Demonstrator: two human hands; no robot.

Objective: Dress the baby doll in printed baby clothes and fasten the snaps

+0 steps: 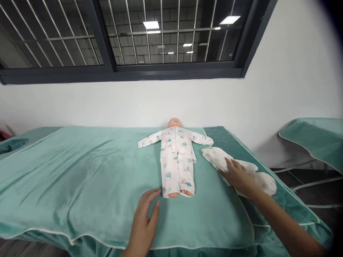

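Hidden under the right hand point(238, 176): part of the white cloth bundle point(217, 157); grip unclear. Beyond the left hand point(144, 214), concealed in pyjama sleeves point(150, 138): hands of the doll point(174, 123); finer prints point(168, 175) too small to read. Cut off: right forearm point(284, 221), behind its hand; window point(171, 72), far ahead; blurred red object point(4, 135), well left of the left hand.

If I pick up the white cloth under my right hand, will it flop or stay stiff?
The white cloth will probably sag, since its outline looks soft and rounded. It may be light for its size, as it appears to be fabric. It seems unlikely to roll, lying low on the green bedding.
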